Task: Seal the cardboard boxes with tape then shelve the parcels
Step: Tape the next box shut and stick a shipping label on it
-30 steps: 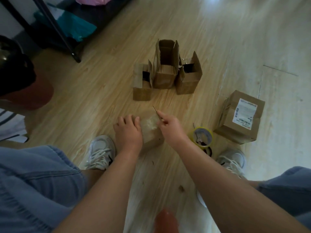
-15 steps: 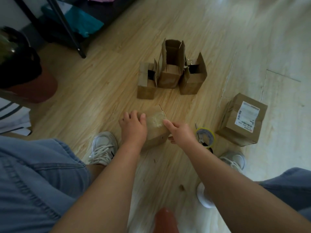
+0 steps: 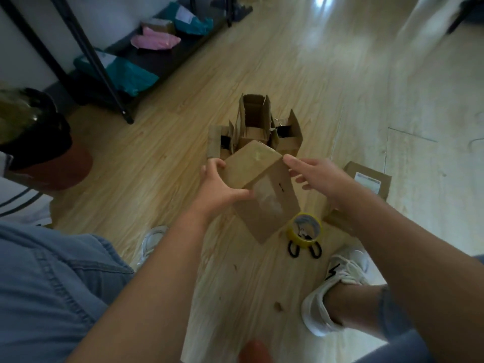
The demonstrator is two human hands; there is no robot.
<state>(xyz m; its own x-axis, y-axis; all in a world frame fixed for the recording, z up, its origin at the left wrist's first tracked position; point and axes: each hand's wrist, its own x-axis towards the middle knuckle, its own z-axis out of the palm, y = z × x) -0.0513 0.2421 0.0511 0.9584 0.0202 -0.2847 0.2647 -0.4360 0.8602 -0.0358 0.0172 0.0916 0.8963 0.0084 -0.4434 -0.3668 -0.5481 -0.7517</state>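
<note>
Holding the taped box [image 3: 262, 189] up off the floor [image 3: 340, 87]: left hand [image 3: 220, 189] gripped its side, right hand [image 3: 319, 176] had fingers spread at its edge. Three open boxes [image 3: 254, 119] behind still needed tape, I'd say, and shelving too.

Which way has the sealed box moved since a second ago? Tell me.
Yes: the sealed box has risen off the floor in the left hand, now hiding the open boxes' bases, its lower corner beside the tape roll.

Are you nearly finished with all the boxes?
Not yet. Done: the labelled brown cardboard box lies closed. In hand: the left hand grips a closed, taped-looking brown box, right hand open beside it. Left: three open cardboard boxes need taping, then shelving.
</note>
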